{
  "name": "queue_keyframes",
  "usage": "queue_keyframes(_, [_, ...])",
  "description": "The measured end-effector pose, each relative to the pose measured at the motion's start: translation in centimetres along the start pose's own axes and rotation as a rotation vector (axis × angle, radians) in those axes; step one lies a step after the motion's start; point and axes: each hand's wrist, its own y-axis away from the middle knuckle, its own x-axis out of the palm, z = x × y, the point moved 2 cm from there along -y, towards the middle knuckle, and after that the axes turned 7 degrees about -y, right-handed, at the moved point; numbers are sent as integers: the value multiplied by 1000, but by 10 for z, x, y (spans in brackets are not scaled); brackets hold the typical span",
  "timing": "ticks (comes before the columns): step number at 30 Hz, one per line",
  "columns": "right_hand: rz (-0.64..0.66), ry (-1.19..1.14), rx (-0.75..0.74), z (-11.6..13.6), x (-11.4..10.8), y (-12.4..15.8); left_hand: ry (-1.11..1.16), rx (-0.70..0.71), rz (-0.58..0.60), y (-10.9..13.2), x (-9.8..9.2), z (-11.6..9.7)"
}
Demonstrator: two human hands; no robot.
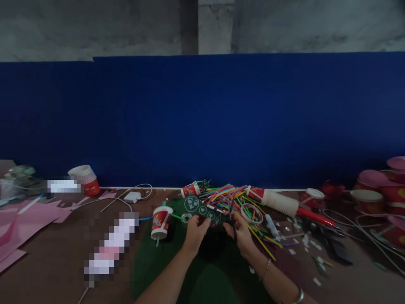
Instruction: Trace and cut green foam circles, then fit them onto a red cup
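I take the blue board first: it closes the whole far edge of the bench, so there is no room beyond it. The widest bare stretch of bench lies at near left, between the pink paper and the green sheet under my arms. To the right the room is tight. The pile of straws spreads just behind the hands, with white scraps and cables past it. Red bowls are cut off by the right border.

The left hand has its grip pinching the green strip, which is held just above the green sheet. The right hand has its grip pressed together on the strip's other end. A thin dark tool stands by its fingers; in the dim light I cannot tell what it is. A red paper cup stands just left of the left hand.
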Motion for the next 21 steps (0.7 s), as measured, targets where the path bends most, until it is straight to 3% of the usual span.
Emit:
queue_keyframes(4, [12,56,14,5,2,2,149,-8,-65,1,1,-2])
queue_keyframes(8, [240,129,81,3,11,8,217,92,-205,4,-1,-11])
queue_keyframes(11, [350,179,155,-2,17,14,243,59,-241,6,1,-13])
queue_keyframes(21, [297,167,99,-4,21,15,145,-172,-171,17,9,-2])
